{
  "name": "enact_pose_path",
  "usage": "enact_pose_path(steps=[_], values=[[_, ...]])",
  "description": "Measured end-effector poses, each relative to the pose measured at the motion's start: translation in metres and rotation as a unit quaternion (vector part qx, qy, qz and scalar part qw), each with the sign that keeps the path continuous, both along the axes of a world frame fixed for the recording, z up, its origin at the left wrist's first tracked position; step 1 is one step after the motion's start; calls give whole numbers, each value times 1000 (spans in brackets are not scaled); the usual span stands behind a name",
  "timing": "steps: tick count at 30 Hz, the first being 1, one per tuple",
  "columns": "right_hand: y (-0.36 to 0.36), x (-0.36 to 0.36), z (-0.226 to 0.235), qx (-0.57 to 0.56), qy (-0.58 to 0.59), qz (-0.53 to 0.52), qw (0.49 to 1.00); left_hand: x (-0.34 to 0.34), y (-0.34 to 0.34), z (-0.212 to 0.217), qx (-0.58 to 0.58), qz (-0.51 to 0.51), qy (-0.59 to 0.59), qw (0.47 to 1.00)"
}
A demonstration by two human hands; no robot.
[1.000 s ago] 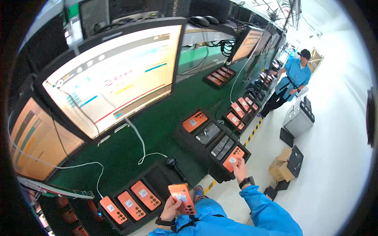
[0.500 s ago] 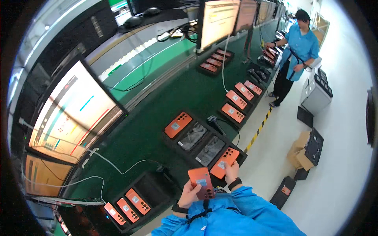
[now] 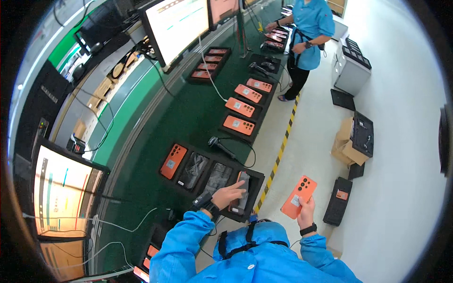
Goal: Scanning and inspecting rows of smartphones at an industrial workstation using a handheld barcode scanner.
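My left hand (image 3: 228,195) reaches over the nearest end slot of a black foam tray (image 3: 189,192). Its fingers are stretched out across a dark-faced phone (image 3: 240,202) with an orange edge, which lies in that slot and is partly covered by the hand. Off to the right, above the floor, my right hand (image 3: 306,213) grips an orange phone (image 3: 302,191), its camera end up and a white label on its back. In the same tray are another orange phone (image 3: 173,161) and two slots with dark, plastic-wrapped items (image 3: 193,170).
A handheld scanner (image 3: 222,147) lies beyond the tray. Further trays hold several orange phones (image 3: 239,107). Lit monitors (image 3: 63,188) and cables line the left side. A co-worker in blue (image 3: 309,28) stands at the far end. On the floor are an open carton (image 3: 343,141) and black trays (image 3: 337,200).
My left hand has put its phone into the tray's end slot. My right hand has lifted the orange phone from there and carried it right. The view has turned.
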State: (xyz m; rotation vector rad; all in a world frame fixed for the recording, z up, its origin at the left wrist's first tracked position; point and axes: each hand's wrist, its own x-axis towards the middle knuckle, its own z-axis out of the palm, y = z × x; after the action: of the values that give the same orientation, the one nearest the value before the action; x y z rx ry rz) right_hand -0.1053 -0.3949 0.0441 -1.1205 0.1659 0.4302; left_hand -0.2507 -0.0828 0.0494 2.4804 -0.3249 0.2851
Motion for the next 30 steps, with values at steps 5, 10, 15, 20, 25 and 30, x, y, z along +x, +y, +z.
enact_pose_path(steps=[5,10,15,20,25,30], values=[[-15,-22,-6,-10,47,-9,999,-17,4,-14,11,-17,57,998],[6,-34,9,-2,48,56,997,-19,-11,-14,-1,65,115,991],[45,-45,38,40,22,292,955,-47,-80,56,12,330,45,943],[76,-86,73,44,-14,595,802,-146,-151,58,-339,422,87,836],[148,-173,92,7,24,833,552,-275,-201,41,-376,688,73,616],[190,-295,60,-80,257,794,545,-394,-258,-20,-437,796,-117,402]])
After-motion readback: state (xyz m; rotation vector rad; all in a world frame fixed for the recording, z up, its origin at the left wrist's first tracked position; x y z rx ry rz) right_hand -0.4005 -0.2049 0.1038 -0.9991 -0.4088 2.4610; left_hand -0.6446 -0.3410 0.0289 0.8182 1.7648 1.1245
